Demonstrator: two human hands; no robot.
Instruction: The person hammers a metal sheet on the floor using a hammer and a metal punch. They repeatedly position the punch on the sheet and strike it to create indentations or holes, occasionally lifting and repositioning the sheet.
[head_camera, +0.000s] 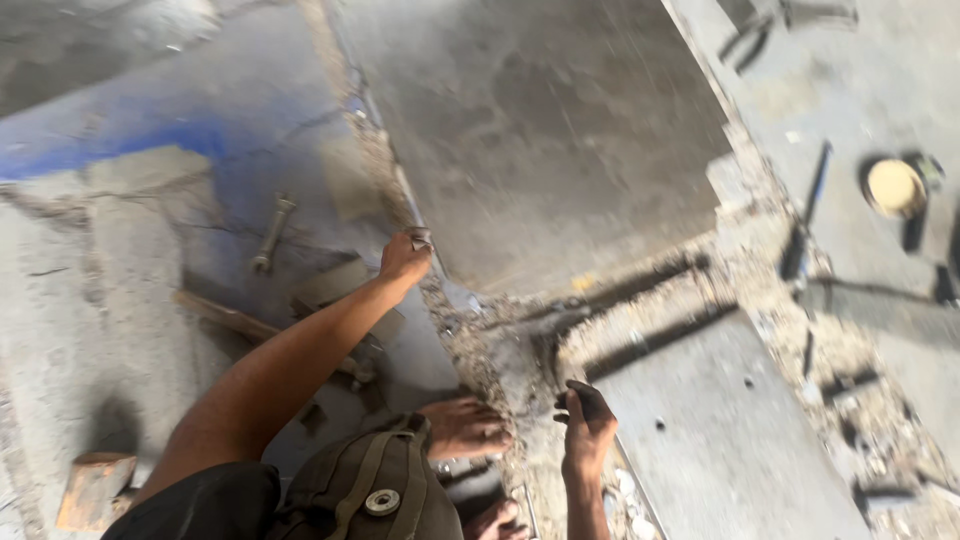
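Observation:
My left hand (405, 256) reaches forward and is closed on the near left edge of a large grey metal sheet (540, 130) that lies on the concrete floor. My right hand (586, 420) hangs lower, near the corner of a second grey metal plate (720, 440), its dirty fingers apart and holding nothing. My bare foot (465, 428) stands on the floor between the two hands, by a line of rubble and debris (480, 350).
A spanner (272, 233) lies on the floor to the left. A wooden-handled tool (260, 330) lies by my left arm, a brick (92, 488) at bottom left. On the right are a round tin (895, 187), a thin rod (818, 182) and scattered scrap.

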